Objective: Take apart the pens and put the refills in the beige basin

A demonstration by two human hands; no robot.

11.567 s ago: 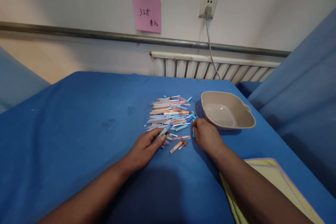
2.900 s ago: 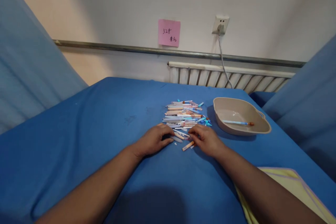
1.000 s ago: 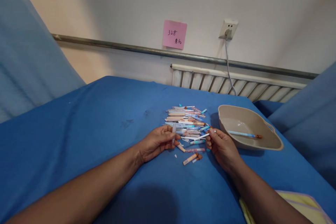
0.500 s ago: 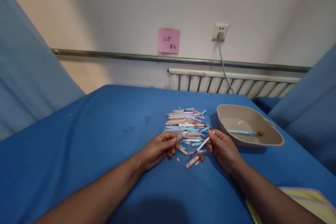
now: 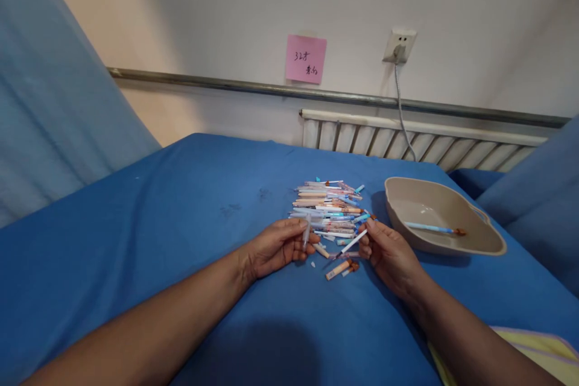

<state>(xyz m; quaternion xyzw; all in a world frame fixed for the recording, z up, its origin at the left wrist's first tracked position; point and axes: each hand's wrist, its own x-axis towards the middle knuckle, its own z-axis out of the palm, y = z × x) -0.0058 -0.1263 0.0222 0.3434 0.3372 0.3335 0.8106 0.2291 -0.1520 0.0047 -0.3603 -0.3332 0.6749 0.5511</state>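
Observation:
My left hand [image 5: 279,249] holds a short translucent tube [image 5: 307,232], perhaps a pen barrel, upright between thumb and fingers. Between the thumb and fingertips of my right hand [image 5: 389,251] is a slim white pen refill [image 5: 354,242], its dark tip slanting down to the left. The two pieces are apart. Just behind my hands lies a pile of pens and pen parts [image 5: 323,202], mostly side by side, in white, peach, blue and pink. Nearer me rest a peach pen piece [image 5: 338,270] and a small brown-topped part [image 5: 351,269].
To the right stands a beige plastic basin [image 5: 446,193] with one blue-and-white pen [image 5: 429,227] inside. A yellow cloth [image 5: 529,350] lies at the lower right of the blue sheet [image 5: 190,205]. Behind are a radiator [image 5: 380,139], a metal rail [image 5: 244,87] and a plugged-in cord [image 5: 400,108].
The translucent tube has turned more upright in my left hand, whose fingers have opened out somewhat. My right hand keeps the white refill at a similar slant. The view has shifted slightly.

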